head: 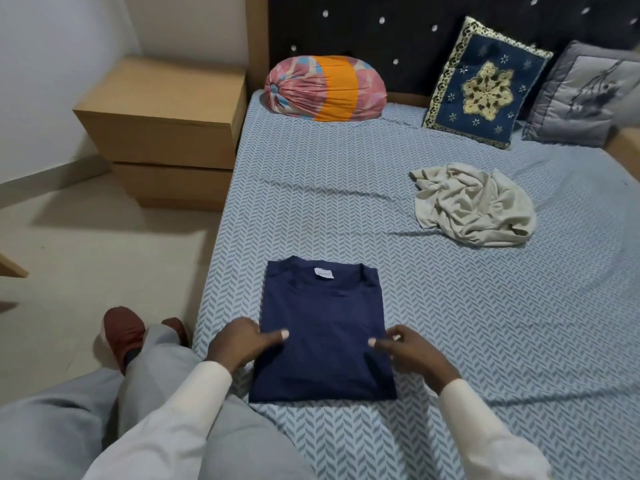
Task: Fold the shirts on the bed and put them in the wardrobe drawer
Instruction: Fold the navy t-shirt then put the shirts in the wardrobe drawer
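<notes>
A navy blue shirt lies folded into a neat rectangle on the bed, collar and white label pointing toward the headboard. My left hand grips the shirt's left edge, thumb on top of the cloth and fingers tucked under. My right hand holds the right edge the same way, thumb pressing on top. A second shirt, cream-coloured, sits crumpled in a heap farther up the bed to the right.
A round pink-and-orange bolster, a blue embroidered cushion and a grey cushion lean at the dark headboard. A wooden bedside drawer unit stands left of the bed. My legs and brown shoes are beside the bed's left edge.
</notes>
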The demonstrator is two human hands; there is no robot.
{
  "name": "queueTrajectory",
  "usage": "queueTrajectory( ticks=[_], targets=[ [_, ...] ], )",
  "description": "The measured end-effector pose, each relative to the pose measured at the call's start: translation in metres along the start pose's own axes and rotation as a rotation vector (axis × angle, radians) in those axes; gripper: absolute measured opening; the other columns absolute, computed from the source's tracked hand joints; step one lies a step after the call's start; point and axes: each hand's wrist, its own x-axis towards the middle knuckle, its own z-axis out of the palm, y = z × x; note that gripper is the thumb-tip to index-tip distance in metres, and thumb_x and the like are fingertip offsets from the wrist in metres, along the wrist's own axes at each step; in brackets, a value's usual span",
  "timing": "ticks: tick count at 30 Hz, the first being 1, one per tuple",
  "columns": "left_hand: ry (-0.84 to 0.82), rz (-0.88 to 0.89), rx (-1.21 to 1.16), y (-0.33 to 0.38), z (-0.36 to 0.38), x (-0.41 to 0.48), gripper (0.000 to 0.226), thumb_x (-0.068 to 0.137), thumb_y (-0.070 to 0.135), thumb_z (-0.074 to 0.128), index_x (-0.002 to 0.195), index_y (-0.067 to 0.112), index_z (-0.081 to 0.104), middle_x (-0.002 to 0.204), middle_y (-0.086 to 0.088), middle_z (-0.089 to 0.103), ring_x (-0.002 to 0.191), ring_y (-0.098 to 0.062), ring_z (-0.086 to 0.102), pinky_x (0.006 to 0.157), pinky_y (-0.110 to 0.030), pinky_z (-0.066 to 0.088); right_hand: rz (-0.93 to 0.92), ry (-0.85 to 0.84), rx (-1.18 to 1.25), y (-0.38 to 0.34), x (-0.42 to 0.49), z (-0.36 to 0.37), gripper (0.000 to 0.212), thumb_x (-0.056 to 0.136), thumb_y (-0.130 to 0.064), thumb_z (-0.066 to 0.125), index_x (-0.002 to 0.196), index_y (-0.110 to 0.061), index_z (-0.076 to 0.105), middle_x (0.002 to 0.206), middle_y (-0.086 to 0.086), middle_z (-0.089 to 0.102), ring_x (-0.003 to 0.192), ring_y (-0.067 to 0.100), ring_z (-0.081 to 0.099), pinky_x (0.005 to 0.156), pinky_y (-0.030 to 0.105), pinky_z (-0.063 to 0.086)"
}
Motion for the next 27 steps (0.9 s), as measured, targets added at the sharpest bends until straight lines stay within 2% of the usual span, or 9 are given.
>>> queueTrajectory(
  ticks=[3, 5, 9, 11, 15, 18, 22, 24, 27],
  targets=[
    [-0.209, -0.011, -0.114, -0.019, 0.008, -0.021, 0.048, 0.061, 0.049, 0.085, 0.059, 0.015, 0.05, 0.054, -0.001, 0.059, 0.05, -0.018, 0.055, 0.055, -0.026, 0.045, 0.001, -0.083, -0.102, 0.028, -0.037, 0.01, 0.039, 0.069, -0.025, 0.087, 0.095, -0.009, 0.062, 0.08, 0.001, 0.073, 0.066, 0.01, 0.066, 0.056, 0.021, 0.051],
    [-0.222, -0.009, -0.127, -0.026, 0.014, -0.025, 0.037, 0.066, 0.031, 0.083, 0.063, 0.015, 0.049, 0.054, -0.002, 0.059, 0.051, -0.02, 0.056, 0.055, -0.029, 0.047, -0.03, -0.12, -0.09, 0.038, -0.048, 0.013, 0.02, 0.075, -0.018, 0.082, 0.084, -0.011, 0.067, 0.07, -0.004, 0.07, 0.062, 0.009, 0.062, 0.056, 0.02, 0.047],
    [-0.127, 0.055, 0.071, -0.027, 0.017, -0.032, 0.022, 0.073, 0.03, 0.073, 0.072, 0.022, 0.052, 0.09, -0.006, 0.069, 0.086, -0.025, 0.066, 0.076, -0.03, 0.053, -0.03, -0.089, 0.144, 0.038, -0.058, 0.013, 0.024, 0.09, -0.019, 0.07, 0.078, -0.004, 0.054, 0.058, 0.004, 0.055, 0.048, 0.009, 0.047, 0.046, 0.019, 0.035],
    [-0.101, 0.068, 0.185, -0.025, 0.018, -0.034, 0.021, 0.077, 0.034, 0.071, 0.081, 0.023, 0.054, 0.104, -0.005, 0.068, 0.096, -0.023, 0.063, 0.082, -0.029, 0.051, -0.011, 0.03, 0.061, 0.04, -0.057, 0.012, 0.037, 0.091, -0.032, 0.068, 0.071, -0.007, 0.051, 0.054, 0.002, 0.055, 0.046, 0.009, 0.051, 0.046, 0.019, 0.037],
    [-0.009, 0.053, 0.361, -0.014, 0.022, -0.046, 0.041, 0.082, 0.039, 0.067, 0.112, 0.016, 0.051, 0.117, -0.006, 0.062, 0.104, -0.024, 0.061, 0.082, -0.029, 0.048, 0.016, 0.333, -0.578, 0.053, -0.052, 0.019, 0.047, 0.085, -0.061, 0.059, 0.068, -0.018, 0.051, 0.069, -0.004, 0.061, 0.072, 0.018, 0.062, 0.063, 0.03, 0.043],
    [0.18, 0.16, 0.288, 0.001, 0.025, -0.058, 0.045, 0.085, 0.036, 0.064, 0.115, 0.015, 0.038, 0.116, -0.007, 0.057, 0.103, -0.029, 0.061, 0.08, -0.035, 0.047, -0.193, 0.519, -0.453, 0.043, -0.054, 0.029, 0.031, 0.089, -0.051, 0.059, 0.08, -0.022, 0.053, 0.076, -0.007, 0.061, 0.079, 0.02, 0.061, 0.065, 0.031, 0.041],
    [0.105, 0.576, 0.106, 0.037, 0.048, -0.064, 0.042, 0.086, 0.033, 0.058, 0.122, 0.031, 0.037, 0.115, -0.003, 0.054, 0.098, -0.033, 0.062, 0.081, -0.039, 0.049, -0.592, 0.309, -0.374, 0.03, -0.045, 0.063, 0.014, 0.088, -0.031, 0.062, 0.101, -0.025, 0.059, 0.089, -0.007, 0.059, 0.078, 0.011, 0.056, 0.071, 0.031, 0.045],
    [0.01, 0.603, 0.224, 0.052, 0.061, -0.06, 0.06, 0.092, 0.033, 0.052, 0.145, 0.036, 0.025, 0.129, -0.007, 0.049, 0.104, -0.035, 0.06, 0.083, -0.04, 0.048, -0.589, 0.192, -0.465, 0.033, -0.036, 0.078, 0.027, 0.088, -0.03, 0.057, 0.115, -0.027, 0.057, 0.103, -0.004, 0.059, 0.091, 0.013, 0.058, 0.079, 0.032, 0.048],
    [-0.035, 0.454, 0.456, 0.053, 0.071, -0.046, 0.07, 0.098, 0.041, 0.044, 0.155, 0.036, 0.003, 0.146, -0.014, 0.036, 0.115, -0.036, 0.055, 0.09, -0.039, 0.046, -0.401, 0.319, -0.443, 0.032, -0.023, 0.074, 0.033, 0.089, -0.031, 0.057, 0.121, -0.023, 0.055, 0.112, 0.002, 0.061, 0.103, 0.021, 0.06, 0.081, 0.033, 0.046]
  ],
)
